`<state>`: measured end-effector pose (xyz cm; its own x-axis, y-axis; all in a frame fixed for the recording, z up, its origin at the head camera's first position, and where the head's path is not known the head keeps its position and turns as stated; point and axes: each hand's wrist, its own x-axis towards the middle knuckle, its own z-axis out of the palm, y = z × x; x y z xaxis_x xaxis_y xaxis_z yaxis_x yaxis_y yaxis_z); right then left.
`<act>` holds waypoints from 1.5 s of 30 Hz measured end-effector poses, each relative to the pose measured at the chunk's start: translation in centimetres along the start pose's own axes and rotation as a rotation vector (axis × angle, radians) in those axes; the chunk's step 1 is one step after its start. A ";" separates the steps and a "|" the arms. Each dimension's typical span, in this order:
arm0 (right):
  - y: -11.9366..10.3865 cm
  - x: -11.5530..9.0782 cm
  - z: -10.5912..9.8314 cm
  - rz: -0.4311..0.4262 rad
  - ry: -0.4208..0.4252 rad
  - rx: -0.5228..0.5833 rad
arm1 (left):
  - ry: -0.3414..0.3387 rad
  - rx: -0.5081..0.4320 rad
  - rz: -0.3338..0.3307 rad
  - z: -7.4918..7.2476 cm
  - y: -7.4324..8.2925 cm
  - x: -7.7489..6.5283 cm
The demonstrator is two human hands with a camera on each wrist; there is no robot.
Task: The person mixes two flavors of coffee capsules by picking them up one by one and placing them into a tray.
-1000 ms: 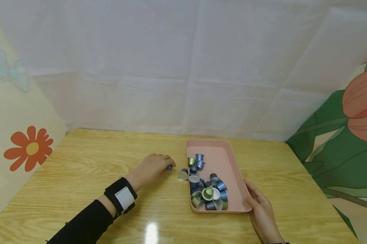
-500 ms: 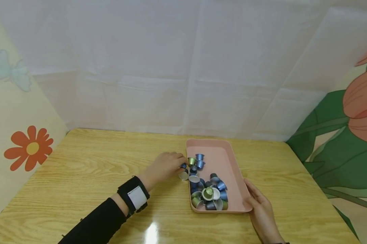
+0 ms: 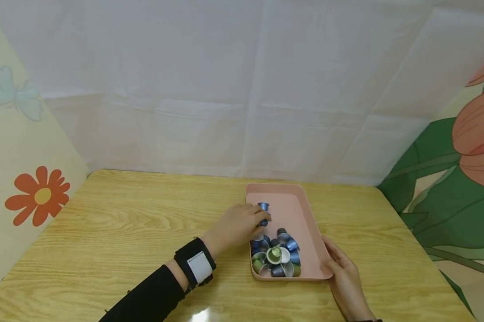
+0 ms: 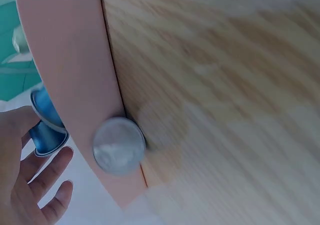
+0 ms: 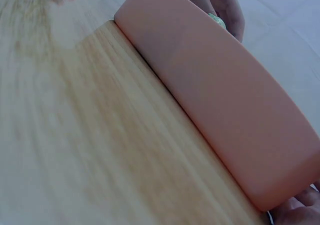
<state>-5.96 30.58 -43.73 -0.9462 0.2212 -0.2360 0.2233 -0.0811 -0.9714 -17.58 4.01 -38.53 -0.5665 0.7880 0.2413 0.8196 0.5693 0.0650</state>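
In the head view my left hand (image 3: 234, 226) reaches over the left rim of the pink tray (image 3: 294, 210). In the left wrist view, its thumb and fingers pinch a blue coffee capsule (image 4: 50, 139). Another blue capsule (image 3: 263, 206) stands in the tray just beyond the fingers. Several blue, green and dark capsules (image 3: 277, 270) lie heaped in the tray's near left corner. Outside the tray wall, a capsule with a silver lid (image 4: 119, 146) lies on the table; the left hand hides it in the head view. My right hand (image 3: 345, 279) grips the tray's near right corner.
The wooden table (image 3: 145, 214) extends on both sides of the tray. A white cloth (image 3: 177, 89) hangs along its back edge. Panels with a printed orange flower (image 3: 40, 197) and large tulips (image 3: 475, 134) stand left and right.
My left hand has moved right from the table to over the tray, carrying the blue coffee capsule. It now covers the green capsule near the left rim. Right hand and tray have stayed still.
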 end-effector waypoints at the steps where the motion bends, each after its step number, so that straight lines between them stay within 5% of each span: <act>1: 0.0 0.0 0.0 -0.005 -0.001 0.000 | 0.002 0.007 0.012 0.1 0.2 0.2; 9: 0.1 0.1 0.1 -0.026 -0.001 0.011 | -0.004 0.003 0.069 0.7 2.0 0.9; 20: 0.3 0.0 -0.2 -0.055 -0.005 0.010 | -0.035 0.012 0.054 1.2 2.5 0.9; 35: -0.3 -0.1 0.0 0.005 -0.007 -0.002 | -0.005 0.004 0.045 0.9 2.2 1.0; 45: -0.1 0.0 0.2 -0.022 0.000 -0.010 | 0.028 -0.008 0.022 -0.1 0.6 0.8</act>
<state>-6.01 30.43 -43.65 -0.9509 0.2228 -0.2149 0.2051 -0.0664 -0.9765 -17.53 5.02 -38.20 -0.5455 0.7935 0.2699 0.8327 0.5497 0.0666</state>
